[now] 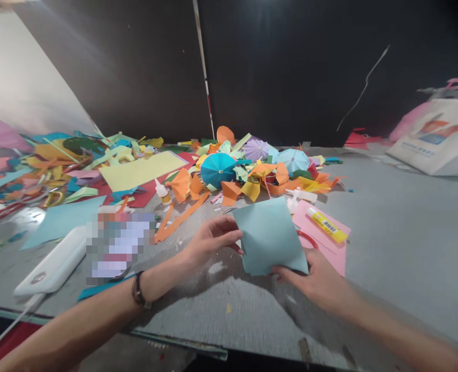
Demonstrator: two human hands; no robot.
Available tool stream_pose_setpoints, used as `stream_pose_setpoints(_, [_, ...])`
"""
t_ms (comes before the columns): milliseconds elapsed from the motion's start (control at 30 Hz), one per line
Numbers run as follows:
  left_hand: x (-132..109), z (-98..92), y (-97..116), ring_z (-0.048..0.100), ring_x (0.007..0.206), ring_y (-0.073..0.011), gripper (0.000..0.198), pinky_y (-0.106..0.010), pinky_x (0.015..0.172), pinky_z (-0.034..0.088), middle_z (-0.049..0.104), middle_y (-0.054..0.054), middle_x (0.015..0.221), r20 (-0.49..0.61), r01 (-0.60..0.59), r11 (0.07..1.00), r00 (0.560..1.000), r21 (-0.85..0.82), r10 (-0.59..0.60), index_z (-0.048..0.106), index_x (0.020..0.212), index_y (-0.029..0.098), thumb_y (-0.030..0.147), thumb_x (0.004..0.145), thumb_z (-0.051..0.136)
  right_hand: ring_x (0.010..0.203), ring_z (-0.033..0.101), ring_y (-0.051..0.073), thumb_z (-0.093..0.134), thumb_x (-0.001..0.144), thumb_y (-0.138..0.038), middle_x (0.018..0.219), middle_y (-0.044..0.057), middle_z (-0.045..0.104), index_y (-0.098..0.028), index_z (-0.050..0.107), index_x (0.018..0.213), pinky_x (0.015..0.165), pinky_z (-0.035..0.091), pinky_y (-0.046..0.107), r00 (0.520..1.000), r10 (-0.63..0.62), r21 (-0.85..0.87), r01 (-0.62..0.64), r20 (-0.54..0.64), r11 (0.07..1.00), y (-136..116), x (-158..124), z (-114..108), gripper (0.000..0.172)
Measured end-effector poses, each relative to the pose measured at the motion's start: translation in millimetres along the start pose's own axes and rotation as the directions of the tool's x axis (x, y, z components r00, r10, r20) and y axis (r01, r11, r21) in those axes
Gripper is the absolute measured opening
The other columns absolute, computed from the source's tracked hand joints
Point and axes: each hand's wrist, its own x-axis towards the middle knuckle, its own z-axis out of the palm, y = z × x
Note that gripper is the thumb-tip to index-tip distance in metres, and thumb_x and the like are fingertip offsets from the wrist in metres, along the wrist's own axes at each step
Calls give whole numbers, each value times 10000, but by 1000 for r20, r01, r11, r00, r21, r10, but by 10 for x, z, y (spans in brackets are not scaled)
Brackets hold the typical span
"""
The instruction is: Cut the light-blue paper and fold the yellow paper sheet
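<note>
A light blue piece of paper (pixel 272 237), roughly square, is held tilted above the table between my two hands. My left hand (pixel 213 238) pinches its left edge, with a dark bracelet on that wrist. At the lower right corner my right hand (pixel 318 281) grips the paper, thumb in front and the other fingers mostly hidden behind. Just behind the right side of the sheet lie pink paper (pixel 339 258), a yellow glue stick (pixel 327 225) and a red curved handle (pixel 307 238), partly covered.
Small paper umbrellas, one blue (pixel 218 170) and one purple (pixel 256 149), sit among heaped coloured scraps at the back. A small glue bottle (pixel 162 192) stands to the left. A white power bank (pixel 54 262) with a cable lies near the front edge; a white bag (pixel 440 137) stands far right.
</note>
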Motion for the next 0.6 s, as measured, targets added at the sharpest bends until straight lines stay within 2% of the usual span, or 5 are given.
stream_pose_setpoints(133, [-14, 37, 8, 673, 746, -173, 304, -325, 667, 632, 678, -63, 871, 18, 35, 996, 999, 87, -37, 752, 935, 132, 422, 865, 812, 818, 752, 263, 682, 920, -378, 926, 78, 807, -221, 745, 961, 744, 635, 393, 991, -124, -46, 122, -41, 991, 27, 13, 21, 174])
stream_pose_setpoints(233, [-29, 61, 33, 662, 703, -165, 314, -314, 637, 623, 655, -53, 839, -14, -31, 986, 999, 165, 34, 727, 888, 135, 442, 875, 790, 930, 755, 269, 673, 938, -403, 1098, 107, 784, -223, 689, 1189, 782, 656, 399, 972, -222, -17, 222, -73, 975, 31, 5, 15, 309])
stream_pose_setpoints(300, [-46, 72, 47, 668, 707, -167, 303, -307, 635, 619, 661, -59, 866, -32, -95, 971, 994, 220, 104, 717, 909, 142, 441, 896, 760, 926, 744, 257, 606, 989, -427, 1080, 109, 766, -226, 644, 1240, 756, 653, 385, 963, -250, 13, 252, -98, 968, 12, -6, 0, 324])
stream_pose_setpoints(433, [-86, 82, 44, 668, 702, -164, 270, -294, 646, 602, 612, -30, 811, -10, -164, 926, 984, 340, 178, 665, 858, 159, 408, 962, 654, 706, 641, 204, 448, 1069, -422, 780, 39, 672, -239, 626, 933, 634, 575, 342, 954, -262, -93, 251, -143, 964, -40, -14, -20, 290])
stream_pose_setpoints(600, [-138, 62, 40, 676, 677, -170, 294, -288, 638, 544, 615, -31, 751, 79, -196, 811, 980, 551, 183, 627, 818, 164, 358, 1017, 532, 741, 627, 198, 434, 1048, -333, 807, 34, 669, -241, 570, 853, 675, 548, 328, 950, -298, -148, 283, -92, 948, -90, -5, 12, 255])
